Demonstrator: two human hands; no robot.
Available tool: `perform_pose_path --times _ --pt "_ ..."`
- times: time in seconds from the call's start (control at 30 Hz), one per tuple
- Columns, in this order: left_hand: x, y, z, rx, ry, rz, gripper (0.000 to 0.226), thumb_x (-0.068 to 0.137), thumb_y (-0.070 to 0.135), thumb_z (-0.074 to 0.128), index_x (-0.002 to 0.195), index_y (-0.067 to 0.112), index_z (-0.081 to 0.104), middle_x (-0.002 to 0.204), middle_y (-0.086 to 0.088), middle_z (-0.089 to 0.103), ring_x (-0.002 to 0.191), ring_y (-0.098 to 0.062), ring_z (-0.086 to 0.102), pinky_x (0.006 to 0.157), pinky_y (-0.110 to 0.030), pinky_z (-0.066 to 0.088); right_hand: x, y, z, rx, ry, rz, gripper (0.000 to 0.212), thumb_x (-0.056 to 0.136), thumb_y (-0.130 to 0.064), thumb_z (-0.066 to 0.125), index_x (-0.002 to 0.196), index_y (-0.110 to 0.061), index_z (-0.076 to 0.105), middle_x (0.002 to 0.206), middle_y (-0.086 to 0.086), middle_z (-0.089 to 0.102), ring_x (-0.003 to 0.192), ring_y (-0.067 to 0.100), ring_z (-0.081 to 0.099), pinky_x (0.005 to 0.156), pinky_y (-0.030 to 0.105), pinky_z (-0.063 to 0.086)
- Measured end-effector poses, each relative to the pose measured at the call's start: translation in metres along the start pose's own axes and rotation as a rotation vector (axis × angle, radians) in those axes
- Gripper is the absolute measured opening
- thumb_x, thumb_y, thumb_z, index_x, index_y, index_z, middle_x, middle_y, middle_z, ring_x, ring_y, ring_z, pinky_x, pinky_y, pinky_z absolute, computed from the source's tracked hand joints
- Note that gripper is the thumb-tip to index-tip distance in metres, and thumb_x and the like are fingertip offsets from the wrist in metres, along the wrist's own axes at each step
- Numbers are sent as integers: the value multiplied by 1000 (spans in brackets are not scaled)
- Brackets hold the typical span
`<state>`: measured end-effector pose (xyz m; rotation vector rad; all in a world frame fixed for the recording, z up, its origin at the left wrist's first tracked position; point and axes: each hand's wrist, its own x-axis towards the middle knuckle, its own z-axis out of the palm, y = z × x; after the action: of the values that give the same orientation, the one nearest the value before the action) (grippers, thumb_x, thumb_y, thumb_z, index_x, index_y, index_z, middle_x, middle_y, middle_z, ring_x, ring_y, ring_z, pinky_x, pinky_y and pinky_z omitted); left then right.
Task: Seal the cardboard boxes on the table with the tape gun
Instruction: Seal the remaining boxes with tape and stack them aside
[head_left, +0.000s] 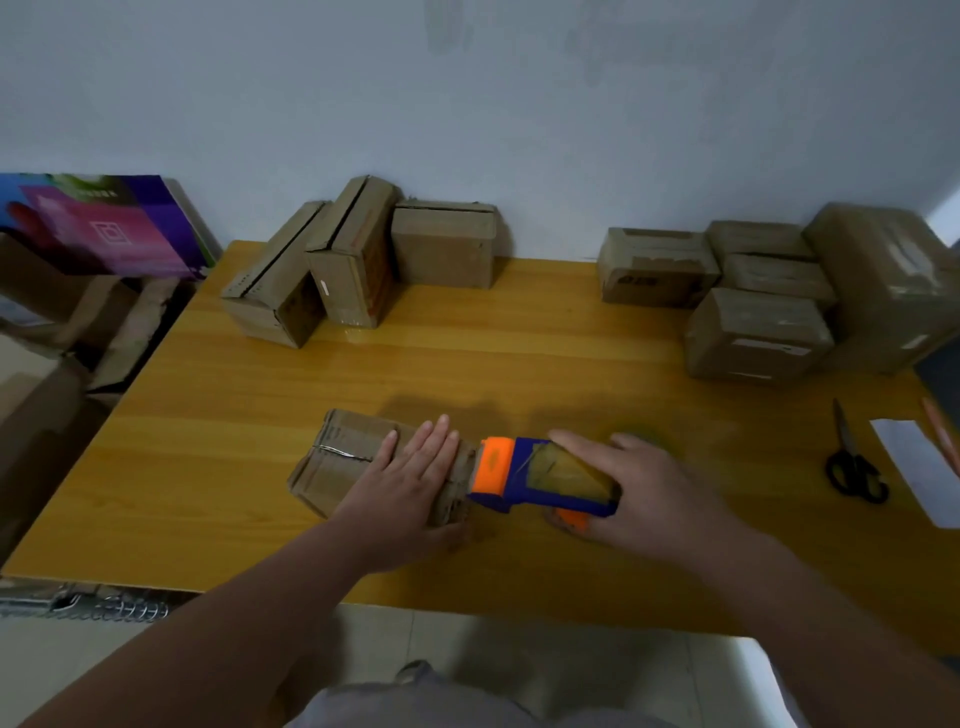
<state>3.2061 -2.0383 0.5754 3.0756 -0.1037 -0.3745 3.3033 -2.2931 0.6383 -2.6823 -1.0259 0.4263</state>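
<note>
A small cardboard box (343, 457) lies on the yellow wooden table (467, 364) near its front edge. My left hand (410, 478) rests flat on the right half of the box top, fingers spread. My right hand (639, 488) grips a blue and orange tape gun (524, 478), whose orange head touches the right end of the box. A stretch of clear tape shows on the gun. The flap seam on the box's left part is visible.
Three cardboard boxes (358, 265) stand at the back left by the wall. Several taped boxes (769, 296) are stacked at the back right. Black scissors (854, 465) and a white paper (919, 467) lie at the right edge. More boxes (78, 312) sit left of the table.
</note>
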Motion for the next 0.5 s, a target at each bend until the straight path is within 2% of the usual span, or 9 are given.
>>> perform_pose_path --times 0.13,0.23,0.3,0.43,0.5 --pt "0 1 -1 -3 -9 -5 96 80 76 19 141 20 -29 148 2 -35 139 -13 -30 112 -35 -19 -11 13 -11 25 -31 -75 81 73 -73 57 134 -70 4 103 -8 49 88 10 54 69 34 54" --pt "0 -1 1 4 -15 -5 97 75 79 12 141 20 -30 149 2 -35 138 -12 -31 112 -35 -20 -18 23 -22 12 -80 -34 76 71 -81 49 138 -66 16 114 -11 50 94 7 53 75 29 53" --pt "0 0 1 6 -13 -5 99 70 80 6 141 21 -31 148 3 -37 138 -12 -31 111 -35 -20 -19 21 -24 -56 -121 -28 75 75 -77 52 141 -60 20 116 -10 49 96 7 53 76 29 52" --pt "0 1 -1 -9 -22 0 100 66 80 7 139 23 -32 146 2 -37 136 -13 -32 110 -36 -20 3 -13 -11 -248 -135 -39 63 85 -62 53 142 -54 26 105 -5 48 100 18 57 74 28 48" --pt "-1 1 -2 2 -31 7 101 65 81 6 138 23 -33 146 1 -38 135 -14 -34 110 -36 -20 20 -31 -3 -255 -153 -44 60 87 -56 55 141 -53 30 111 -1 52 101 22 57 76 31 48"
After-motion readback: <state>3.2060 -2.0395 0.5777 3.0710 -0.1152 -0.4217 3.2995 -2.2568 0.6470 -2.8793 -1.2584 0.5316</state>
